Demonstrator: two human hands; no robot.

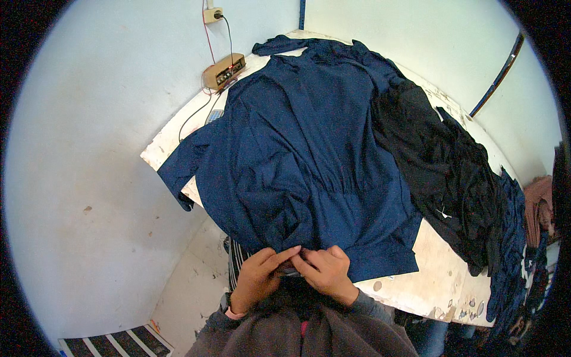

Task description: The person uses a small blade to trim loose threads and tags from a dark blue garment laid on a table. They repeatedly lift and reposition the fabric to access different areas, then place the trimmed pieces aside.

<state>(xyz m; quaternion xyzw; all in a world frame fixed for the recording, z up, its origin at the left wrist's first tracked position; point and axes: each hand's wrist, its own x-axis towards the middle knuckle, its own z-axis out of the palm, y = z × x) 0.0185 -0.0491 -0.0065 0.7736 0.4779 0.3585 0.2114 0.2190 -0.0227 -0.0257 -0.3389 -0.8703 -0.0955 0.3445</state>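
Note:
A navy blue long-sleeved garment (309, 137), perhaps a shirt, lies spread over the white table, its near edge reaching my body. My left hand (259, 278) is closed at that near edge, with its index finger stretched toward the right hand. Close beside it, my right hand (326, 273) pinches the same edge with bent fingers. The fingertips of both hands nearly meet, and the cloth between them is mostly hidden. One sleeve (184, 163) hangs over the table's left edge.
Black clothing (434, 166) lies along the right side of the white table (410, 285), with more dark blue cloth (508, 238) beyond it. A brown box with knobs (225, 71) stands at the back left, wired to a wall socket (212, 15). A striped mat (119, 344) lies on the floor.

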